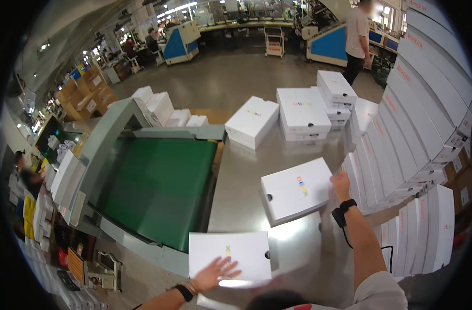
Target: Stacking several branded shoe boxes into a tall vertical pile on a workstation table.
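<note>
My left hand lies with spread fingers on the lid of a white shoebox, which sits at the near edge of the metal table. Farther right, a second white shoebox is tilted askew on the table. My right hand has its fingers curled at that box's right end; its fingertips are partly hidden. Both lids carry a small multicoloured print, and a dark round thumb hole shows at one end of each box.
A green conveyor belt in a grey frame adjoins the metal table on the left. More white shoeboxes sit at the table's far side. Tall shoebox stacks line the right. Another person stands at the back right.
</note>
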Demonstrator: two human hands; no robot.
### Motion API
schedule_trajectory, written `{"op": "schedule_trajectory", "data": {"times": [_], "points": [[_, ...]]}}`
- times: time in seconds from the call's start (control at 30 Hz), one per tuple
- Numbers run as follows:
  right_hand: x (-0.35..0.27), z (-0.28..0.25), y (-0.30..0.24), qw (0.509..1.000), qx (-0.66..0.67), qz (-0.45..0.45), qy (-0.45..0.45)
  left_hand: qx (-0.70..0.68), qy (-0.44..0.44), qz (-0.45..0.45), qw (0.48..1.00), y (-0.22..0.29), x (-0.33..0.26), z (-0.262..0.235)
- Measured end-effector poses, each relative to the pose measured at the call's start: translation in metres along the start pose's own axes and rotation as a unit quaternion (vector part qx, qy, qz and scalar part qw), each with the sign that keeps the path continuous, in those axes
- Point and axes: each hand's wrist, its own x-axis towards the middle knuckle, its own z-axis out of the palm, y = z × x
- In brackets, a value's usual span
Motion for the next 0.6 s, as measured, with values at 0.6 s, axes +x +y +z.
{"op": "schedule_trajectory", "data": {"times": [0.6], "points": [[-0.176, 0.051, -0.029, 0.835, 0.436, 0.315, -0.115, -0.721, 0.421, -0.474, 0.280, 0.093, 0.042, 0.056]]}}
